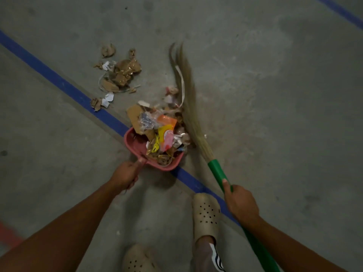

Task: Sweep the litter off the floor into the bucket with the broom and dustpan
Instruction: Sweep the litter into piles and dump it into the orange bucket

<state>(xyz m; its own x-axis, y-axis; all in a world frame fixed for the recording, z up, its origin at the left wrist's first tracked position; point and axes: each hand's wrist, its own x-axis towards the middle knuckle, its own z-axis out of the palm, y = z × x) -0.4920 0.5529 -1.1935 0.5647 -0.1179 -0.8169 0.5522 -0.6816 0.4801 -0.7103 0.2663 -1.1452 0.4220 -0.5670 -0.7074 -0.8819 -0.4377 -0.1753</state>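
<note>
VIEW: I have one feed, head-worn, wide-angle | AIM: forward and steeply down at the floor (265, 85) | RANGE: near; left hand (124, 176) and right hand (240, 203) sit in the lower half, forearms crossing the bottom edge | NADIR: wearer's shoes (206, 211) at bottom centre, toes pointing up-frame

Qty per kind.
1 pc: pink plastic dustpan (135, 144).
1 pc: straw broom w/ green handle (215, 169).
Hands: 2, left hand (124, 174) and right hand (241, 205).
Beige perforated clogs: 2, forward clog (206, 213), rear clog (137, 260).
Blue floor stripes: 2, long diagonal stripe (59, 81), corner stripe (341, 10).
1 pc: red floor mark (7, 234).
Litter groups: 2, colourful wrapper heap (163, 132), brown cardboard scatter (121, 73); pcs per group not countable.
</note>
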